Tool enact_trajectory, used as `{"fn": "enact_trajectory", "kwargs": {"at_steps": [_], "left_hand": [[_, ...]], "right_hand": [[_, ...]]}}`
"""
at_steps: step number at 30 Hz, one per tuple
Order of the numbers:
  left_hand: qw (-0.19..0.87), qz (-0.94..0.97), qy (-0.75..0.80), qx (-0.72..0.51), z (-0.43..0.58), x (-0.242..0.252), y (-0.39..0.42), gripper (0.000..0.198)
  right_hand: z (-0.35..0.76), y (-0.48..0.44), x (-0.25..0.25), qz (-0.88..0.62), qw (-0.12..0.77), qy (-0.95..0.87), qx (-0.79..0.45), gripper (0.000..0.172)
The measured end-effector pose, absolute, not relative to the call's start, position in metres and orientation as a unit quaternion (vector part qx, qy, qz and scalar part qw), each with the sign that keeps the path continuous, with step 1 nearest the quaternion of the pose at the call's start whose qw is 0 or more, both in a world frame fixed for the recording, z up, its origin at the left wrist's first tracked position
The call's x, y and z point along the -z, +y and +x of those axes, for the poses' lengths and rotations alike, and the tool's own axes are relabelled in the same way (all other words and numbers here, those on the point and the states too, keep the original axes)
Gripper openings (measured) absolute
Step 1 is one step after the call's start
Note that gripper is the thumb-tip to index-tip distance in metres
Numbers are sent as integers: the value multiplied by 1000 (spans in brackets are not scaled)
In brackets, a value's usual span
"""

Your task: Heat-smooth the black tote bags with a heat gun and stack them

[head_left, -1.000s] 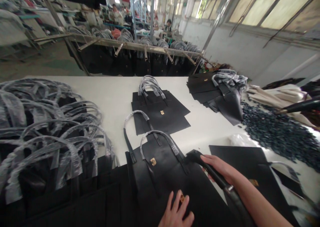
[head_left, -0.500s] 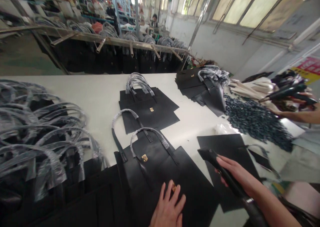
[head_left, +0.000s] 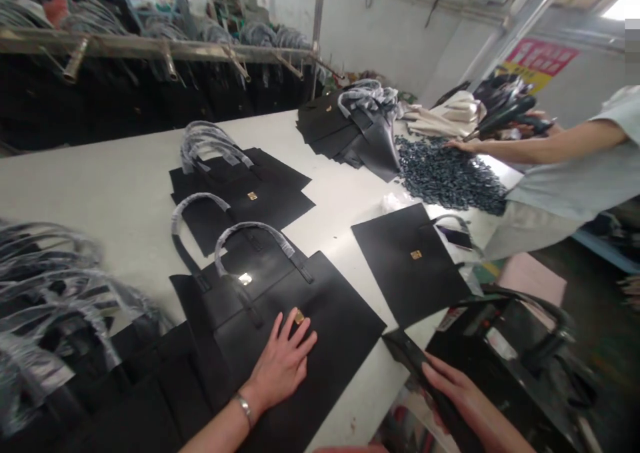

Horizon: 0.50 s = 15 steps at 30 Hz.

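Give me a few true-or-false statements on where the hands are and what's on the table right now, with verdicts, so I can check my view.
1. The left hand rests on a black leather bag, beside its gold clasp. True.
2. The left wrist is bare. False: it wears a metal bangle.
3. The right hand holds a black strap. True.
4. The bag's handles are uncovered. False: they are wrapped in plastic film.
5. A co-worker's hand touches this bag. False: it reaches over a heap of small dark pieces.
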State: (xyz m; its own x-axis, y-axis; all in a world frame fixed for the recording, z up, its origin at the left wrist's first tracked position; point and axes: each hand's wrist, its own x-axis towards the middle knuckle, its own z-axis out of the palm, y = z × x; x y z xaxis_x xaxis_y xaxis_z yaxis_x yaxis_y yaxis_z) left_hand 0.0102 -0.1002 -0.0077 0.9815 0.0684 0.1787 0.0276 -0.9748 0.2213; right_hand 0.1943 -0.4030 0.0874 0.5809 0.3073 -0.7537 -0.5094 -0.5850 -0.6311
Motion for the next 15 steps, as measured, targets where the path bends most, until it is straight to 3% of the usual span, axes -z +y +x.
{"fn": "enact_trajectory", "kwargs": {"at_steps": [7, 15], "left_hand": [[89, 994, 4, -68, 6, 5, -96, 46], [85, 994, 12, -75, 6, 5, -98, 45]], "right_hand": [[199, -376, -77, -746, 471, 55, -467, 56], [201, -381, -78, -738, 472, 34, -480, 59]]}}
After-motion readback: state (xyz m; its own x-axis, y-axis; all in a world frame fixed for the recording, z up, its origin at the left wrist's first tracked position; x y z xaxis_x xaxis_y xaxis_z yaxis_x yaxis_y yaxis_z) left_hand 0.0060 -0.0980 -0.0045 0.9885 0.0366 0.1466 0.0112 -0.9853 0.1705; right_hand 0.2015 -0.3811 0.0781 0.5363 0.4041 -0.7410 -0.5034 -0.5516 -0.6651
